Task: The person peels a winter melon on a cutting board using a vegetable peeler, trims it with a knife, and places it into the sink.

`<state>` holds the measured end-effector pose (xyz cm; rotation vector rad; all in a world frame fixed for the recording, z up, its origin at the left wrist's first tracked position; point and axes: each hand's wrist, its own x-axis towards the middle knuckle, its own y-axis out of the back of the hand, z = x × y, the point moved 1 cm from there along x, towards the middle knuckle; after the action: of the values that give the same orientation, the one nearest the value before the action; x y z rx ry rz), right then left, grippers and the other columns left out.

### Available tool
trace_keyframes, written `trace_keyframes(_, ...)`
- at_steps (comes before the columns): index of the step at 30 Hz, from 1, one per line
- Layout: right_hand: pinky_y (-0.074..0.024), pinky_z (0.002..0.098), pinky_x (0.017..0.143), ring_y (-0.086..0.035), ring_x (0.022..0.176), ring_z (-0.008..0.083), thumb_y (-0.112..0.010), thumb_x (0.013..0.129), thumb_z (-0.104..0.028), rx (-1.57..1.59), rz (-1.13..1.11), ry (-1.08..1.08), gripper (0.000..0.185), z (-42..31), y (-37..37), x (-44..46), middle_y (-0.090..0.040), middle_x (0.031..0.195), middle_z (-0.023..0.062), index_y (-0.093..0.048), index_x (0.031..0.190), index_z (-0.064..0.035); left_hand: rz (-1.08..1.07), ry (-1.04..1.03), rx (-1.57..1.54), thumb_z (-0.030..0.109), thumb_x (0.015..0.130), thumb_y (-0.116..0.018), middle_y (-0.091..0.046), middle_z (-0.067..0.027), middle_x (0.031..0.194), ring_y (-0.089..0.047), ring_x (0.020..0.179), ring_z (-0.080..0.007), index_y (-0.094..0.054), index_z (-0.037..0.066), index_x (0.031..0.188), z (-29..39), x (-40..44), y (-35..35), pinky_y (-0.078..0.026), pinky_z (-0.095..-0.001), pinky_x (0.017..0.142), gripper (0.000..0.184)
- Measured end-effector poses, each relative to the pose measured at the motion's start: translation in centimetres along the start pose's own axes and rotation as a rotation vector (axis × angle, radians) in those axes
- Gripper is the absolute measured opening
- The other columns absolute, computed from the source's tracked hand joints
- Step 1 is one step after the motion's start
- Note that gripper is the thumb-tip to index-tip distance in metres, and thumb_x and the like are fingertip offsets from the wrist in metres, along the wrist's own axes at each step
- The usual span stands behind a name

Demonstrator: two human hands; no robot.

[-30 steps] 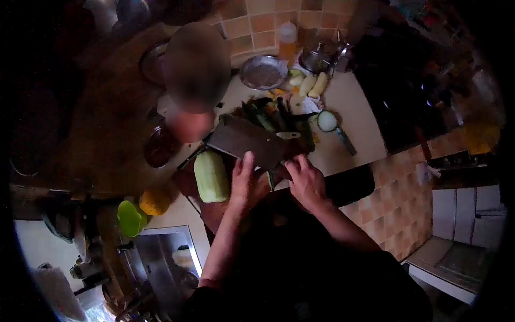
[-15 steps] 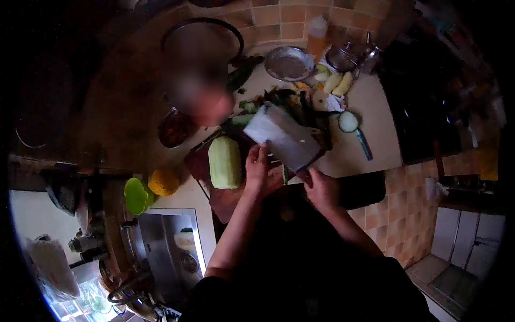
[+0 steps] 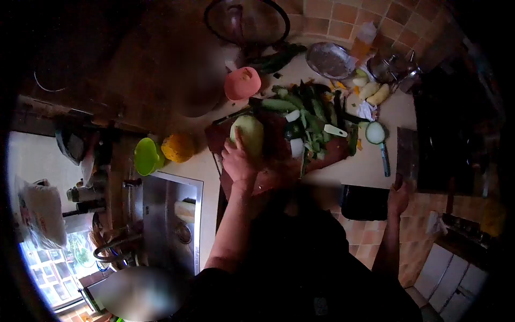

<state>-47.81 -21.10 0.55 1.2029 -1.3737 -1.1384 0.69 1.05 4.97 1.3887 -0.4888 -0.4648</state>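
Note:
On the left part of the reddish-brown cutting board [image 3: 276,177] is a peeled pale green gourd [image 3: 249,131]. My left hand [image 3: 238,161] grips its near end, fingers laid over the top. Far out to the right, my right hand [image 3: 398,198] is closed round the handle of a cleaver [image 3: 407,153]. Its broad blade points away from me, beside the dark stove. Green peelings [image 3: 316,115] and several white chunks lie heaped on the board, right of the gourd. A white-handled tool [image 3: 335,130], perhaps a peeler, rests among them.
A pink bowl [image 3: 241,83] stands behind the board, a metal plate [image 3: 330,60] farther back. A cut gourd end [image 3: 375,133] and a teal-handled tool [image 3: 385,160] lie right. A green bowl [image 3: 147,156] and an orange-yellow squash [image 3: 178,147] border the sink [image 3: 199,214].
My left hand has left the cleaver blade and taken hold of the gourd. The cleaver has swung from over the board to the far right in my right hand. The view has shifted.

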Motion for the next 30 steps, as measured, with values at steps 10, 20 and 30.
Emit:
trace_keyframes(10, -0.0524, 0.0507, 0.093, -0.066, 0.111, 0.0429, -0.067, 0.09, -0.044, -0.019, -0.174, -0.044, 0.055, 0.2, -3.2, 2.2, -0.068, 0.123, 0.0218, -0.058, 0.134, -0.0118, -0.067, -0.001, -0.142, 0.048, 0.067, -0.088, -0.059, -0.0248, 0.129, -0.064, 0.11, -0.0448, -0.026, 0.018, 0.156, -2.2, 1.8, -0.6, -0.056, -0.0526, 0.087, 0.112)
trace_keyframes(20, -0.0519, 0.0493, 0.09, -0.064, 0.105, 0.0401, -0.073, 0.087, -0.012, 0.301, 0.035, 0.493, 0.037, -7.3, 2.6, 0.8, -0.064, 0.112, 0.0187, -0.061, 0.121, -0.0081, -0.013, 0.036, -0.32, 0.037, 0.072, -0.088, -0.061, -0.0198, 0.129, -0.065, 0.11, -0.0393, -0.031, 0.016, 0.152, -6.3, 1.3, -5.0, -0.056, -0.0497, 0.091, 0.101)
trace_keyframes(30, -0.0538, 0.0437, 0.086, -0.064, 0.104, 0.0359, -0.069, 0.092, -0.008, 0.802, -0.291, 1.049, 0.023, -23.9, 4.3, -6.7, -0.064, 0.114, 0.0136, -0.062, 0.113, -0.0052, -0.436, 0.608, -2.328, 0.05, 0.087, -0.072, -0.058, -0.0154, 0.134, -0.057, 0.122, -0.0329, -0.048, 0.007, 0.145, -9.3, -8.5, 1.4, -0.049, -0.0498, 0.103, 0.076)
